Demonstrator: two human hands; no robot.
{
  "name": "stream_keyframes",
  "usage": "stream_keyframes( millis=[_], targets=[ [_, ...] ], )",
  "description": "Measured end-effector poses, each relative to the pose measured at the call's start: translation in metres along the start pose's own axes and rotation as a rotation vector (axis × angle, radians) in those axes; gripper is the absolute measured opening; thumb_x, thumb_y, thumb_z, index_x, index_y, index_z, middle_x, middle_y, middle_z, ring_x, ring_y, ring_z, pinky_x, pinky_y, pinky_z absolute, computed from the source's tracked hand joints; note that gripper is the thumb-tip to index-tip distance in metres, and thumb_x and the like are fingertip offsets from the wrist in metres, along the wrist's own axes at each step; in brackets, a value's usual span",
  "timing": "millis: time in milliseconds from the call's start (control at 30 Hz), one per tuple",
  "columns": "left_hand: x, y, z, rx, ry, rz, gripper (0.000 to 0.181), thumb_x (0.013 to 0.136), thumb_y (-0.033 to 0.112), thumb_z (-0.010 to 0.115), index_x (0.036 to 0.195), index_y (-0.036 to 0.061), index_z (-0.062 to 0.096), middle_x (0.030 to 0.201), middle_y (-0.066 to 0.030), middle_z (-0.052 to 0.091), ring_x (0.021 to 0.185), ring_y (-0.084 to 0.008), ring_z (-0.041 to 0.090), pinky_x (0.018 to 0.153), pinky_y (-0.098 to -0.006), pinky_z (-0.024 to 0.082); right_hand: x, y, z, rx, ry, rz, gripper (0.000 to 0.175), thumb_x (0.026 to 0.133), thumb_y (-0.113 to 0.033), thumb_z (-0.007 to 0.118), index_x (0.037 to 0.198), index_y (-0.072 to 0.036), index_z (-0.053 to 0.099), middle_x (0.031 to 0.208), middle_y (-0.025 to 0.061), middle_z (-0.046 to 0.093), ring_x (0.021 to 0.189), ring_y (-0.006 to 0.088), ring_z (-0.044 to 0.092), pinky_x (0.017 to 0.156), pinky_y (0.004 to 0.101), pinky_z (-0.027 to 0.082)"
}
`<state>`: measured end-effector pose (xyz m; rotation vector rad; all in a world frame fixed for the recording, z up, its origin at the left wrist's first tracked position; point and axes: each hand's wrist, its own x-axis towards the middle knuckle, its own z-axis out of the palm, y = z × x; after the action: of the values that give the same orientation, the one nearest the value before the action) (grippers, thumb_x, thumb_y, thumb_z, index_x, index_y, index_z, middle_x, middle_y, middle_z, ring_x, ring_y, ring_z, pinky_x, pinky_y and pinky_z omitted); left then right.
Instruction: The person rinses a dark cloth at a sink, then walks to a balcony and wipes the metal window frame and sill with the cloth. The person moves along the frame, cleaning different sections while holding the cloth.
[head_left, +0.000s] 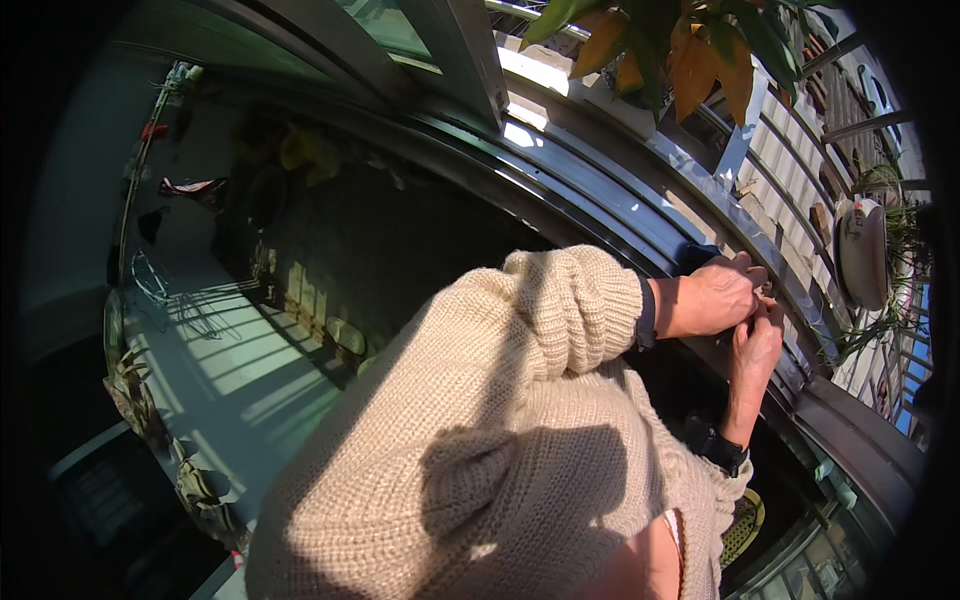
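Both of my hands meet over the metal window track (600, 199) at the right. My left hand (709, 298), in a rolled beige knit sleeve with a dark cuff, has its fingers curled; what lies inside them is hidden. A dark blue cloth (696, 256) shows just beside it, over the track. My right hand (757, 341), with a black watch (724, 450) on the wrist, comes up from below. Its fingertips pinch at a small brownish thing (765, 289) against the left fingers, too small to name.
Beyond the track stand metal window bars (795, 195), a white pot (862, 255) with a grassy plant, and a plant with green and orange leaves (694, 67) overhead. An aluminium window frame (465, 60) rises at the top. A yellow-green perforated item (742, 525) lies low at the right.
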<state>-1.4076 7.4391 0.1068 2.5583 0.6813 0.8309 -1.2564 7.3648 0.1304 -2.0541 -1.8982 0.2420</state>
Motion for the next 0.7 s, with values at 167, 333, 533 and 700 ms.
stream_keyframes(
  millis=[167, 333, 533, 700],
  targets=[
    [-0.081, -0.058, -0.094, 0.268, 0.057, -0.194, 0.025, 0.077, 0.014, 0.065, 0.100, 0.0079, 0.074, 0.114, -0.0127, 0.061, 0.104, -0.0309, 0.060, 0.083, -0.0360, 0.057, 0.025, -0.125, 0.040, 0.192, 0.003, -0.316, 0.039, 0.084, 0.005, 0.062, 0.123, -0.001, 0.059, 0.119, 0.0222, 0.058, 0.107, 0.0430, 0.059, 0.092, 0.0467, 0.049],
    [-0.144, -0.095, -0.161, 0.338, 0.285, -0.163, 0.012, 0.078, 0.016, 0.063, 0.082, 0.0073, 0.070, 0.105, -0.0072, 0.058, 0.096, -0.0280, 0.056, 0.075, -0.0381, 0.051, 0.059, -0.208, 0.067, 0.419, -0.074, -0.460, 0.041, 0.083, 0.011, 0.059, 0.122, -0.003, 0.058, 0.115, 0.0192, 0.058, 0.106, 0.0401, 0.060, 0.087, 0.0435, 0.051],
    [-0.203, -0.119, -0.232, 0.595, 0.206, -0.235, 0.011, 0.076, 0.016, 0.065, 0.085, 0.0098, 0.068, 0.107, -0.0054, 0.056, 0.094, -0.0234, 0.054, 0.077, -0.0335, 0.049, 0.078, -0.279, 0.093, 0.442, -0.182, -0.612, 0.052, 0.078, 0.017, 0.061, 0.126, -0.002, 0.057, 0.118, 0.0174, 0.057, 0.104, 0.0385, 0.061, 0.089, 0.0403, 0.051],
    [-0.235, -0.139, -0.266, 0.618, 0.160, -0.291, 0.030, 0.077, 0.004, 0.068, 0.106, 0.0092, 0.068, 0.124, -0.0082, 0.055, 0.104, -0.0262, 0.058, 0.084, -0.0347, 0.053, 0.085, -0.318, 0.107, 0.493, -0.116, -0.754, 0.047, 0.076, 0.017, 0.058, 0.119, -0.003, 0.062, 0.106, 0.0163, 0.059, 0.100, 0.0377, 0.059, 0.088, 0.0413, 0.050]
  ],
)
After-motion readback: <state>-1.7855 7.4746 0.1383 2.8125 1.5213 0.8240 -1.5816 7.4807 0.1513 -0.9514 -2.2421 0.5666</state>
